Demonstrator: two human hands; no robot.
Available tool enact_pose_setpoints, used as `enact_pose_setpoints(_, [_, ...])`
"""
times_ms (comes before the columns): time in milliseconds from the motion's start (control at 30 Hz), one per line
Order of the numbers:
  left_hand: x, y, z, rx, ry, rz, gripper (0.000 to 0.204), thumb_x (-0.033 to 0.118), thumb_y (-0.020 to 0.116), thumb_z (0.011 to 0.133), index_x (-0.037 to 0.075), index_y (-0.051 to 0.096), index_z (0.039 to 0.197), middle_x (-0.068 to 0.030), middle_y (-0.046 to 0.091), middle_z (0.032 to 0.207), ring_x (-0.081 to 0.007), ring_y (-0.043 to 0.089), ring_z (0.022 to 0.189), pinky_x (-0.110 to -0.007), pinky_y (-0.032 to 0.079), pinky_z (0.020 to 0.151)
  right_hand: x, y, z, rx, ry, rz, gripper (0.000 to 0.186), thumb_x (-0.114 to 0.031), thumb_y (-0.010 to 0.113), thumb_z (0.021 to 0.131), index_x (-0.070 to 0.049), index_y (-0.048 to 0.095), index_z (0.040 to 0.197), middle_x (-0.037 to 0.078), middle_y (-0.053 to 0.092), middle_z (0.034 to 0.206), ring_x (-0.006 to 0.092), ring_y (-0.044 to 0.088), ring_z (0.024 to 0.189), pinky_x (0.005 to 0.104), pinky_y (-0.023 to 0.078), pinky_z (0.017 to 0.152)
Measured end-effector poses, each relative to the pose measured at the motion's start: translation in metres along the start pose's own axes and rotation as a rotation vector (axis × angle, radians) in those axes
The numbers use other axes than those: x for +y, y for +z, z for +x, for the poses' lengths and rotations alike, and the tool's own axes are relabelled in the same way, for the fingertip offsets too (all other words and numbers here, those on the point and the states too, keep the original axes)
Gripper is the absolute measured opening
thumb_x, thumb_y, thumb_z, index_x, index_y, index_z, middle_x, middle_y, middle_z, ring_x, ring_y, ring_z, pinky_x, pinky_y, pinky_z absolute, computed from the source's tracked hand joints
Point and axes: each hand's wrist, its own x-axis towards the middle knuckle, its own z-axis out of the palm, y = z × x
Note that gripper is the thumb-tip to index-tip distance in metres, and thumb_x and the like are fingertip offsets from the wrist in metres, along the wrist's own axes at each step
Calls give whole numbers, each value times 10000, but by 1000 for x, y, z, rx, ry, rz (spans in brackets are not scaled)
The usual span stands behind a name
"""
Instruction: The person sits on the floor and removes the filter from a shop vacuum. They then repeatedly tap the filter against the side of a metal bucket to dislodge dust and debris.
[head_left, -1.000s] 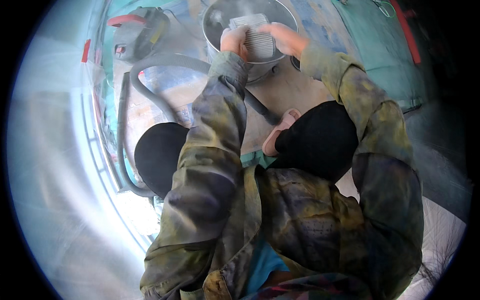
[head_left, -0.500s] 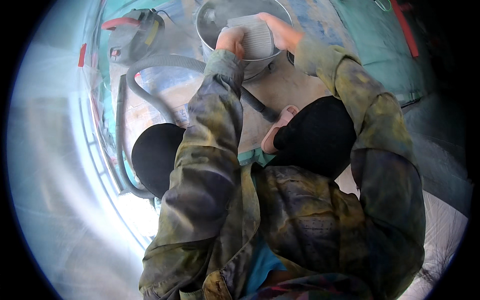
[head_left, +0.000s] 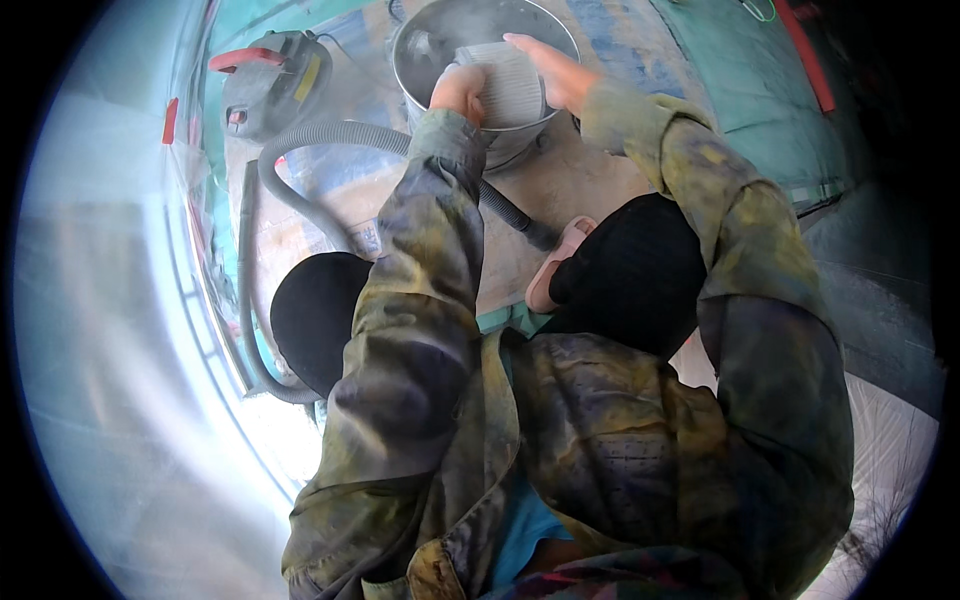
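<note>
- Left hand (head_left: 461, 90): fingers clamped on the left side of the pleated filter (head_left: 510, 87).
- Right hand (head_left: 556, 76): fingers extended, uncurled, beside the pleated filter; contact unclear.
- Pleated filter: above the near rim of the metal drum (head_left: 424, 50).

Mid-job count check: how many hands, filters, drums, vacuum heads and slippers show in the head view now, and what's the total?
Hands: 2, left hand and right hand
Filter: 1
Drum: 1
Vacuum head: 1
Slipper: 1
Total: 6
</note>
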Motion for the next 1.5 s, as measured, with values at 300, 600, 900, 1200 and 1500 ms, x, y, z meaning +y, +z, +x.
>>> enact_pose_setpoints(300, [1, -3, -3, 83, 52, -494, 331, 130, 556, 902, -61, 545, 1172, -147, 633, 1086, -262, 623, 933, -343, 504, 804, -4, 7, -22, 13, -58, -344, 471, -361, 515, 963, 38, 517, 1213, 126, 621, 1159, 213, 610, 969, 332, 470, 883])
enact_pose_setpoints(600, [9, 12, -25, -180, 22, -30, 383, 40, 568, 829, -62, 509, 1193, -168, 606, 1117, -280, 601, 983, -366, 483, 847, 1, -21, 10, 100, -20, -144, 427, -295, 577, 932, 52, 560, 1181, 116, 622, 1167, 209, 598, 1031, 342, 474, 876])
enact_pose_setpoints(900, [14, 0, -19, 38, 271, -590, 395, 202, 505, 871, -79, 521, 1148, -174, 596, 1104, -285, 582, 983, -394, 461, 851, -18, -7, -16, 95, -960, -1325, 345, -208, 653, 838, -11, 571, 1109, 179, 647, 933, 326, 613, 939, 405, 473, 791])
enact_pose_setpoints(1200, [37, -16, -60, 852, 962, 1287, 654, 203, 548, 842, 30, 316, 1428, -192, 495, 1349, -404, 405, 1289, -568, 300, 1030, -31, -3, -33, -182, -877, -1822, 327, 16, 575, 738, -98, 629, 1040, 161, 643, 822, 378, 615, 890, 478, 471, 762])
enact_pose_setpoints(1500, [28, -21, -53, 609, 500, 815, 553, 117, 451, 840, 147, 425, 1391, -109, 571, 1298, -352, 455, 1265, -602, 237, 1046, -40, 8, -22, -313, -780, -1841, 283, -40, 587, 752, -99, 642, 1023, 168, 642, 948, 372, 604, 934, 461, 469, 801])
